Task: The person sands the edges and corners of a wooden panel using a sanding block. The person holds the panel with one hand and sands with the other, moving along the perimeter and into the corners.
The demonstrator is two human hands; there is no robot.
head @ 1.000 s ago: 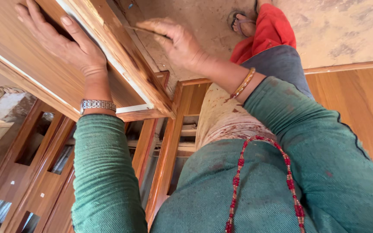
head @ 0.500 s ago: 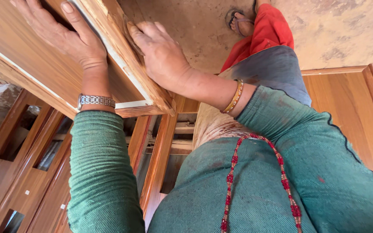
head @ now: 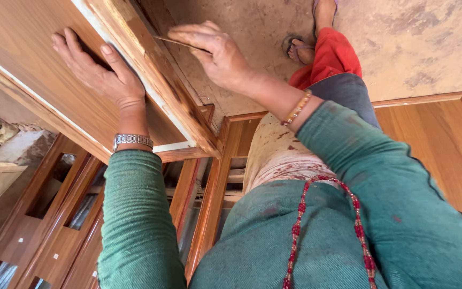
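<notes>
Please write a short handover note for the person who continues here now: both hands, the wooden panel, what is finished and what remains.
Left hand: flat on the wooden panel, steadying it.
Right hand: fingers press a thin sheet, probably sandpaper, near the panel's edge.
Panel: tilted above a stack of wooden frames.
Done: cannot tell; the edge looks rough and uneven.
Left: probably the rest of the edge.

A dusty earthen floor (head: 413, 43) carries everything; wooden door frames (head: 209, 214) lie on it at near left, a wooden panel (head: 434, 139) at right.
</notes>
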